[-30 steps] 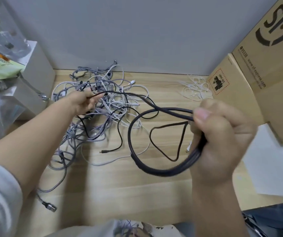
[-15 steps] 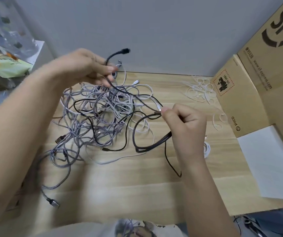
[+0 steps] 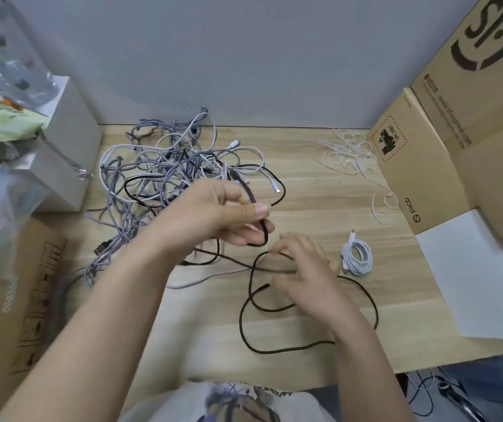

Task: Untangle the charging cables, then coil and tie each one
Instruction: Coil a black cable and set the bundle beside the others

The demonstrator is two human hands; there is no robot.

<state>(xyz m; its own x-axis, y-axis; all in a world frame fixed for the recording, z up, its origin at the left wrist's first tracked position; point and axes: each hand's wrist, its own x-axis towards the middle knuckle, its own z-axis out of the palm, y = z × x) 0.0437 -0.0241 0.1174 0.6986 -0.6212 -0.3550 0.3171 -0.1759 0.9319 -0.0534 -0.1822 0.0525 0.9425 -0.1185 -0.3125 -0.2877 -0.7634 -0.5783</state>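
The black cable [image 3: 274, 348] is thin and matte, sprawled in loose uneven loops across the wooden desk [image 3: 320, 190] near its front edge. The left hand [image 3: 213, 214] pinches one end of it between thumb and fingers, lifted above the desk. The right hand [image 3: 302, 269] curls its fingers round another stretch lower down. Behind them lies a knotted heap of grey and white cables [image 3: 158, 172], and just right of the hands a small white coiled cable [image 3: 358, 254].
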